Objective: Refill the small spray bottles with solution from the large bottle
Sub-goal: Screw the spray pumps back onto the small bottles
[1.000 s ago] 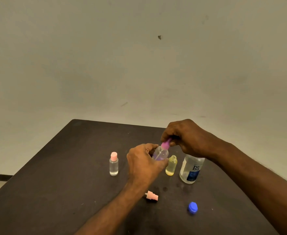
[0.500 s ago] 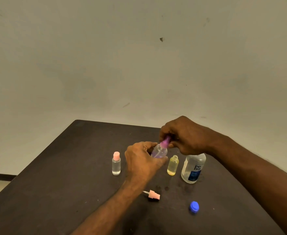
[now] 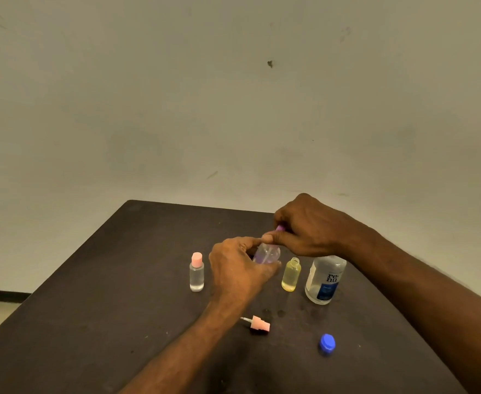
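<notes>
Since the earlier frame, the right hand [image 3: 310, 227] has closed further over the purple spray top [image 3: 279, 228], so only a sliver of purple shows between its curled fingers and thumb; the bottles on the table have not shifted.

A person works at a dark table [image 3: 97, 294]. Their left hand [image 3: 237, 268] wraps round the body of a small clear bottle with a purple tint [image 3: 267, 253], held just above the table, while the right hand pinches the spray top at its neck. Whether the top is being screwed on or off cannot be told from this moment; it is probably a twisting step.

Beside the hands to the right stands a small yellow bottle [image 3: 291, 274], open and uncapped, with yellowish liquid inside. Just right of it stands the large bottle [image 3: 325, 279], clear with a blue label, its neck hidden behind the right wrist. Its blue cap [image 3: 327, 343] lies nearer the person. A pink spray head [image 3: 257, 323] lies on its side near the left forearm. To the left stands a small clear bottle with a pink cap [image 3: 196, 272], closed.

Next, the purple-tinted bottle likely needs setting down upright, then the large bottle lifted and tipped carefully into a narrow neck.
</notes>
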